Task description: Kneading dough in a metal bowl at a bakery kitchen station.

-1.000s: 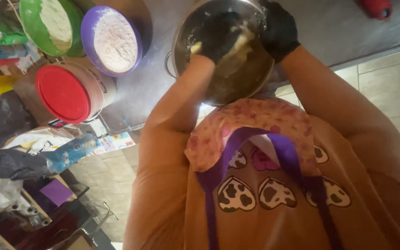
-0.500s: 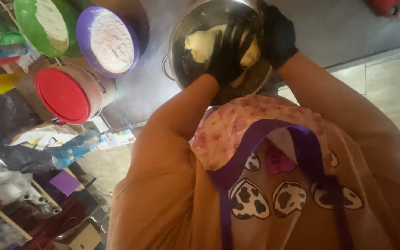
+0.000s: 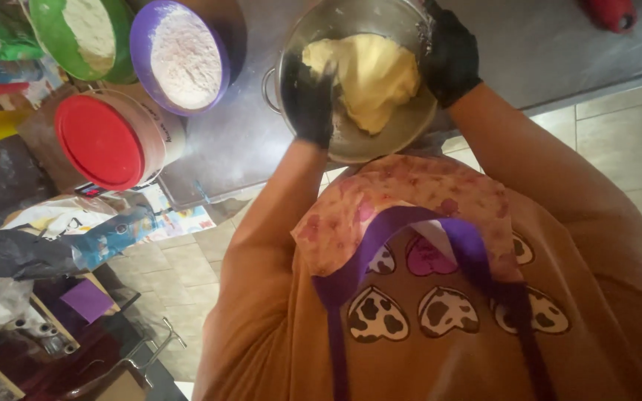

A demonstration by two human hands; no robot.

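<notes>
1. I take the steel bowl as my landmark; it sits on the grey counter, close to the counter's near edge.
2. A pale yellow lump of dough lies inside the bowl, filling most of its middle and right side.
3. My left hand, in a black glove, is inside the bowl at its left wall, fingers extended and pressed against the dough's left edge; it is not clenched round anything.
4. My right hand, also black-gloved, grips the bowl's right rim, fingers curled over the edge.
5. Left of the bowl, just beside it, stands a purple bowl holding white flour.
6. Further left of that is a green bowl, also with white powder in it.
7. Below the purple bowl, well left of the steel bowl, a tub with a red lid stands near the counter edge.
8. Far right of the steel bowl, a red object lies at the top edge; I cannot tell what it is.
</notes>
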